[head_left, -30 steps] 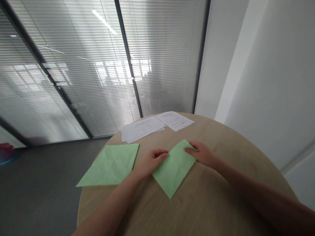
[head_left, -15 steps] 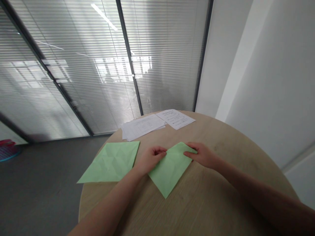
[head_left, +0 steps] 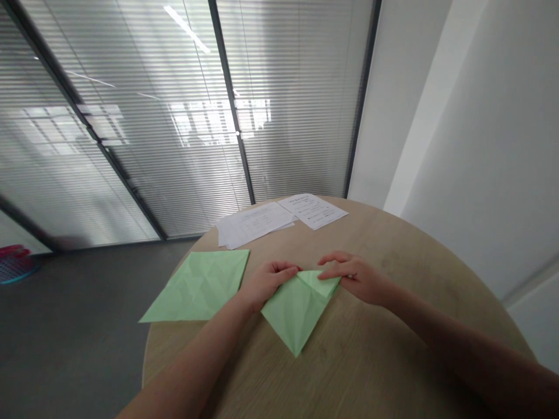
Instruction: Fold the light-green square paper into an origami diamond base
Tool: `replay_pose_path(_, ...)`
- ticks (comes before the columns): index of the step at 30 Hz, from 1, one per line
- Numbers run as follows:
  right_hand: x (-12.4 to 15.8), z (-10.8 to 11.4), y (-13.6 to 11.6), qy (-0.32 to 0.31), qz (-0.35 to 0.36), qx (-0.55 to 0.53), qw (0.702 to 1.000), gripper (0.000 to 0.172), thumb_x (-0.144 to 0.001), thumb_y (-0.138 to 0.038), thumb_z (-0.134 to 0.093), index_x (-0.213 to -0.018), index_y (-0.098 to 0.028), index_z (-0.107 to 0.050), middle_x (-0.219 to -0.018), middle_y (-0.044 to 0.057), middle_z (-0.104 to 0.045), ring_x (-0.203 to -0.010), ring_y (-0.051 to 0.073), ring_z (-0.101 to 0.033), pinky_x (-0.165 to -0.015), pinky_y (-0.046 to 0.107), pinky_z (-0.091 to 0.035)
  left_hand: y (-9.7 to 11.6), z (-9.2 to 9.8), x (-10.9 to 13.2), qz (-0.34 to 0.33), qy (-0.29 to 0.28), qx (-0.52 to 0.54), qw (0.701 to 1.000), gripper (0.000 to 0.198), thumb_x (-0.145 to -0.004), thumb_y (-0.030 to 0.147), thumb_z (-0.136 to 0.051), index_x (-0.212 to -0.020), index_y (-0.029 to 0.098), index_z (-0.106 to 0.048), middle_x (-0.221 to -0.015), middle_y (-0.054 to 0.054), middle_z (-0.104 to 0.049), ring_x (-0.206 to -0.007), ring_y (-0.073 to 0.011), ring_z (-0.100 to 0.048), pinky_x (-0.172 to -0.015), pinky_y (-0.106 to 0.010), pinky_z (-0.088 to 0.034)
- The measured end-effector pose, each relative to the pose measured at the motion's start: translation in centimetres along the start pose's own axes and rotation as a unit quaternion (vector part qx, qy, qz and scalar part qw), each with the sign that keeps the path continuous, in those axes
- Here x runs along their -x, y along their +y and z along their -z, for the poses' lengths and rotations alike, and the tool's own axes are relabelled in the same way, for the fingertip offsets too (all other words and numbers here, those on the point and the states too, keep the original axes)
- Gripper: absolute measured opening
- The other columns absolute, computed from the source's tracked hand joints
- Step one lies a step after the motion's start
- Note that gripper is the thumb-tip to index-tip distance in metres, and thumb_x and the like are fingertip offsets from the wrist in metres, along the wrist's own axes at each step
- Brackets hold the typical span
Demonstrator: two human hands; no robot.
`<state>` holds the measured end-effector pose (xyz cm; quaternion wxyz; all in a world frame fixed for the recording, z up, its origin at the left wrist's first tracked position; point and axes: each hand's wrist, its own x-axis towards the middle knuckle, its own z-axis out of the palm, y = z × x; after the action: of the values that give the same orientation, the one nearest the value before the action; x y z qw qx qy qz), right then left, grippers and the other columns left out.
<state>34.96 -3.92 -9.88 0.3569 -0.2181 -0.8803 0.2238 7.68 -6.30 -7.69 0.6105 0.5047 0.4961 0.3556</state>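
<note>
A light green sheet of paper (head_left: 294, 317), partly folded and creased, lies before me with one corner pointing toward me. My left hand (head_left: 271, 280) pinches its upper left edge, thumb on top. On the other side, my right hand (head_left: 351, 276) grips the upper right corner, where a flap is folded down over the sheet. The thumb side of that hand rests on the flap, and some of its fingers are hidden behind the paper. To the left lies another creased green sheet (head_left: 198, 288), apart from both hands, its pointed corner jutting past the table edge.
White printed papers (head_left: 255, 224) lie overlapping at the far side of the round wooden table (head_left: 393, 361). Beyond the table stands a glass partition with blinds (head_left: 297, 116). A white wall (head_left: 489, 145) rises at right. A red and blue basket (head_left: 17, 265) sits on the floor at far left.
The paper's top corner, which pointed away from me, is now folded down toward me as a flap. My right hand has shifted slightly left onto it; my left hand still holds the left edge.
</note>
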Motion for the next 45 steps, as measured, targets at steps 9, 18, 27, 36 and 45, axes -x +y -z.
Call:
replay_pose_path(9, -0.3, -0.1, 0.0, 0.0, -0.097, -0.117, 0.988, 0.039, -0.086, -0.014, -0.05, -0.108, -0.026, -0.08, -0.126, 0.007, -0.067, -0.113, 0.02, -0.065, -0.099, 0.036, -0.051, -0.5, 0.6, -0.9, -0.044, 0.024, -0.063, 0.997, 0.03, -0.073, 0.035, -0.081, -0.096, 0.016, -0.079, -0.08, -0.004, -0.075, -0.065, -0.0133, -0.061, -0.064, -0.024, -0.045)
replay_pose_path(18, -0.7, -0.1, 0.0, 0.006, -0.343, -0.272, 0.899, 0.062, -0.088, -0.068, -0.062, -0.129, -0.022, -0.065, -0.117, 0.011, -0.069, -0.093, 0.02, -0.066, -0.072, 0.029, -0.051, -0.4, 0.6, -0.9, -0.089, 0.019, -0.134, 0.987, 0.028, -0.077, 0.034, -0.076, -0.097, 0.015, -0.077, -0.075, -0.003, -0.071, -0.063, -0.0134, -0.057, -0.06, -0.024, -0.04)
replay_pose_path(27, -0.7, -0.1, -0.7, -0.147, -0.4, -0.223, 0.877, 0.048, -0.073, -0.06, -0.079, -0.09, -0.016, -0.067, -0.066, 0.0, -0.064, -0.055, 0.01, -0.053, -0.052, 0.021, -0.036, -0.3, 0.1, -0.6, -0.07, -0.026, -0.136, 0.988, 0.023, -0.076, 0.032, -0.075, -0.092, 0.016, -0.076, -0.07, -0.001, -0.068, -0.059, -0.0114, -0.054, -0.058, -0.023, -0.037)
replay_pose_path(36, -0.5, 0.9, 0.5, -0.095, -0.391, -0.282, 0.871, 0.056, -0.072, -0.069, -0.075, -0.078, -0.014, -0.066, -0.073, 0.006, -0.068, -0.053, 0.009, -0.05, -0.047, 0.021, -0.035, -1.0, 1.0, -1.2, -0.049, 0.011, -0.085, 0.995, 0.04, -0.07, 0.042, -0.082, -0.098, 0.015, -0.075, -0.074, -0.002, -0.07, -0.06, -0.0123, -0.056, -0.058, -0.024, -0.039)
replay_pose_path(45, -0.6, 0.6, 0.6, -0.032, -0.39, -0.266, 0.881, 0.055, -0.072, -0.067, -0.075, -0.077, -0.014, -0.066, -0.069, 0.002, -0.062, -0.055, 0.009, -0.05, -0.051, 0.022, -0.037, -0.9, 0.9, -1.0, -0.07, -0.001, -0.133, 0.989, 0.045, -0.074, 0.051, -0.078, -0.1, 0.014, -0.078, -0.082, -0.006, -0.074, -0.067, -0.0154, -0.06, -0.062, -0.025, -0.043)
